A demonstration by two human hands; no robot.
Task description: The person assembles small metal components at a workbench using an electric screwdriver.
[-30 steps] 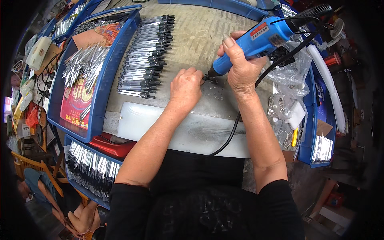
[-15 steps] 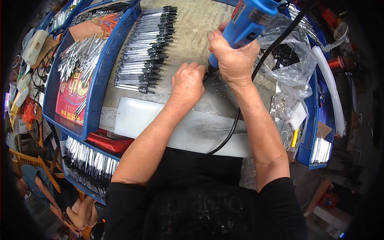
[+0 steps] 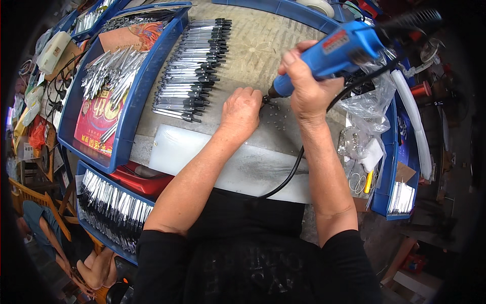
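1. The table (image 3: 253, 38) is bordered on its left by a blue plastic tray with a raised wall (image 3: 144, 96) and at its far edge by a long blue plastic rim (image 3: 283, 9).
2. Along the near edge, in front of the person's body, lies a pale, smooth, flat sheet (image 3: 253, 172); the left forearm crosses above it.
3. The right side is crowded: a crumpled clear plastic bag (image 3: 372, 101) lies there, with a narrow blue tray (image 3: 385, 187) beyond it.
4. The widest bare stretch of table lies beyond the left hand (image 3: 240, 114), between the row of slim silver-and-black pen-like pieces (image 3: 195, 66) and the blue handheld power tool (image 3: 329, 55).
5. The tool has a thick cylindrical blue body with a red label, a dark nose and a black cable (image 3: 289, 178) running down beside the right forearm; its rear is blurred.
6. The right hand (image 3: 311, 88) is wrapped around the tool, holding it tilted, its nose down and to the left, just beside the left fingers.
7. The left hand is curled low over the table; whether its fingers grip anything cannot be told.
8. Tiny shiny metal bits (image 3: 277, 121) lie scattered below the nose.
9. The pen-like pieces lie side by side, dark ends to the right.
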